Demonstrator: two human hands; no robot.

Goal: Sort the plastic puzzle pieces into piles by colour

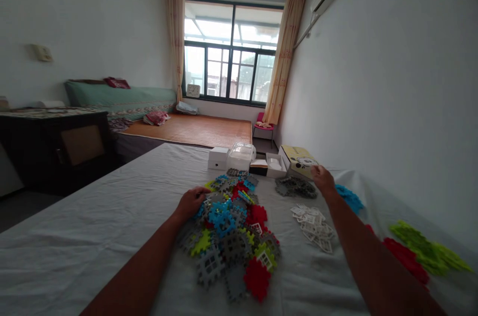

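A mixed heap of interlocking plastic building tiles in grey, blue, red, lime and white lies in the middle of the sheet. At its left edge rests my left hand, fingers curled against the tiles; what they hold, if anything, is hidden. My right hand is closed in front of the yellow box, between the grey tile pile and the blue tile pile. I cannot make out anything in its fingers. Below the grey pile lie white window-like frames.
Red tiles and lime tiles lie along the right side by the wall. Behind the heap stand a white box, a clear plastic container, an open white box and a yellow cartoon box.
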